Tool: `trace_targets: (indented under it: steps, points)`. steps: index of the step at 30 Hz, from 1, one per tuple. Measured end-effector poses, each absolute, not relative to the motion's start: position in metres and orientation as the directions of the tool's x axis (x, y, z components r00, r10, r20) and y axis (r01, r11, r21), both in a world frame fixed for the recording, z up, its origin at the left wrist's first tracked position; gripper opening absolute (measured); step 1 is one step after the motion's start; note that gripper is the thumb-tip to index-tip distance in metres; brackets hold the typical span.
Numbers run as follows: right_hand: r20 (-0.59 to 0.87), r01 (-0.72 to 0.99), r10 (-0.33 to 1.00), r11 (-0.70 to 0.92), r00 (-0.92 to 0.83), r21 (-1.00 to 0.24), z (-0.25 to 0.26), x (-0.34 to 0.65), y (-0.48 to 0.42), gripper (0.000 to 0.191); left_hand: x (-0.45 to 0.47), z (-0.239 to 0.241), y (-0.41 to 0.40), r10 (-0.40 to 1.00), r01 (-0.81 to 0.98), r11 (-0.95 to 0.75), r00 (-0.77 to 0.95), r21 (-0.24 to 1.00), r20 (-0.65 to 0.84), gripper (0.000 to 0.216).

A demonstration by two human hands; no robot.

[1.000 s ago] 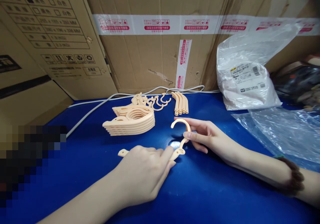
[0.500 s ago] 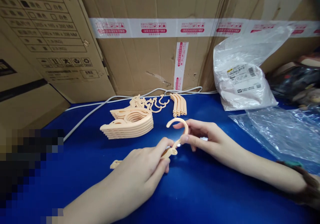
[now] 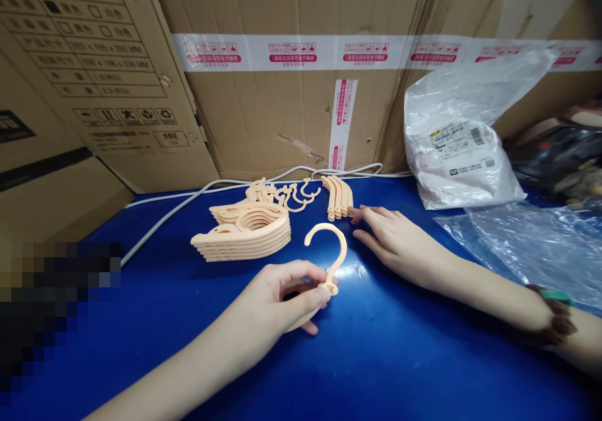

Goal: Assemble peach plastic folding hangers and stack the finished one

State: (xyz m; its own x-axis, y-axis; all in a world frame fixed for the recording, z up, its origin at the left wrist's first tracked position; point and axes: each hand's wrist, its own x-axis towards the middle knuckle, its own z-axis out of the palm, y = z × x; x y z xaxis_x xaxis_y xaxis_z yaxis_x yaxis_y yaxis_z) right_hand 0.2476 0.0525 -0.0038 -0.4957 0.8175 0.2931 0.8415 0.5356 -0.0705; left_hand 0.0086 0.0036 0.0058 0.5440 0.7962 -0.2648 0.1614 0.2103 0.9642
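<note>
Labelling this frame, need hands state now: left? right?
Left hand: closed on the hook piece, hook end up.
Right hand: open, empty, fingertips at the curved strips.

Centre front: left hand (image 3: 277,298) grips the hook piece (image 3: 328,259), its hook uppermost.
Right of it: right hand (image 3: 395,245), fingertips just beside the curved strips (image 3: 338,196).
Left of strips: stacked hangers (image 3: 244,233), loose hooks (image 3: 286,194) behind them.
Rear: cardboard boxes (image 3: 282,113), cable (image 3: 188,201) along their foot.
Far right: filled bag (image 3: 458,151), plastic sheet (image 3: 531,245) in front of it.
Underneath: table (image 3: 399,358).
</note>
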Motion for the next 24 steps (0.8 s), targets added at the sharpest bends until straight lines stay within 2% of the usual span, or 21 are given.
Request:
trace_targets:
  steps: [4,7,11,15,20,24]
  points:
    - [0.346,0.864,0.807,0.503,-0.479,0.022,0.005,0.245,0.049,0.022,0.007,0.003,0.006,0.811,0.121,0.253,0.514,0.960,-0.279,0.022]
    - [0.381,0.887,0.803,0.439,-0.458,0.141,0.010,0.246,0.047,0.027,0.007,0.002,0.008,0.823,0.117,0.240,0.502,0.964,-0.266,0.024]
    - [0.326,0.858,0.797,0.438,-0.509,0.269,0.007,0.249,0.048,0.027,0.007,0.002,0.009,0.827,0.095,0.217,0.511,0.972,-0.234,0.025]
    - [0.306,0.871,0.823,0.400,-0.479,0.286,0.007,0.250,0.046,0.026,0.008,0.002,0.010,0.826,0.079,0.223,0.515,0.972,-0.232,0.025]
    - [0.287,0.909,0.884,0.280,-0.369,0.309,0.015,0.248,0.042,0.024,0.010,0.001,0.010,0.827,0.075,0.232,0.510,0.970,-0.238,0.027]
    - [0.177,0.937,0.936,0.261,-0.305,0.230,0.015,0.248,0.042,0.021,0.011,0.002,0.011,0.825,0.082,0.243,0.507,0.967,-0.250,0.030]
